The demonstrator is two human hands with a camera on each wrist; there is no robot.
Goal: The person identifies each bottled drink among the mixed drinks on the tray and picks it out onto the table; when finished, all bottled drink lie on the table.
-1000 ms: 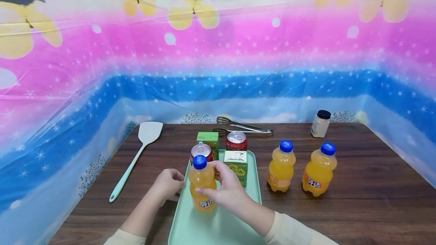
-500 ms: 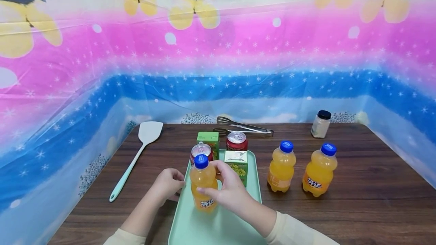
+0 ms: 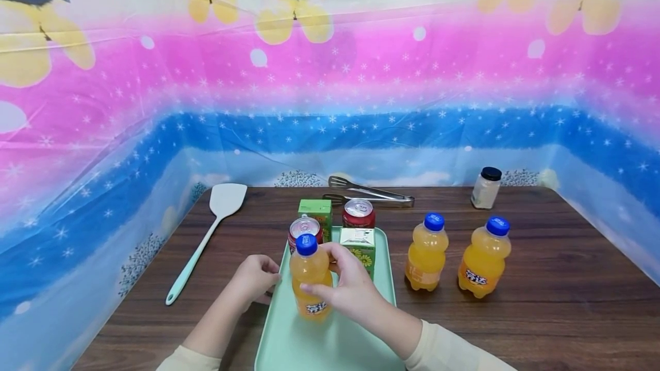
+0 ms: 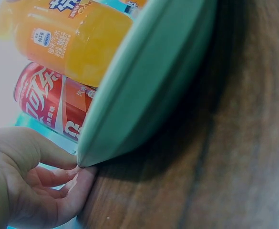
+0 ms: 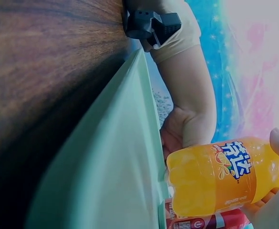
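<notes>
My right hand [image 3: 353,288] grips an upright bottle of orange soda [image 3: 308,271] with a blue cap, thumb on the near side and fingers behind. The bottle stands at or close over the pale green tray [image 3: 294,348]. With thumb and fingertips, my left hand [image 4: 39,176] pinches the tray's left rim, seen best in the left wrist view. Just behind the bottle is a red soda can [image 4: 53,100]. Another red soda can [image 3: 358,214], a green drink carton [image 3: 315,210] and a second drink carton [image 3: 357,251] with yellow flowers are grouped at the tray's far end.
Two more orange soda bottles [image 3: 425,253] [image 3: 483,259] stand on the wooden table [image 3: 562,302] right of the tray. A white-headed spatula [image 3: 206,239] lies to the left. Metal tongs [image 3: 373,193] and a black-capped jar [image 3: 485,189] are at the back.
The held bottle has shifted slightly to the right along with my right hand. My left hand has stayed at the tray's rim, and the other items have not moved.
</notes>
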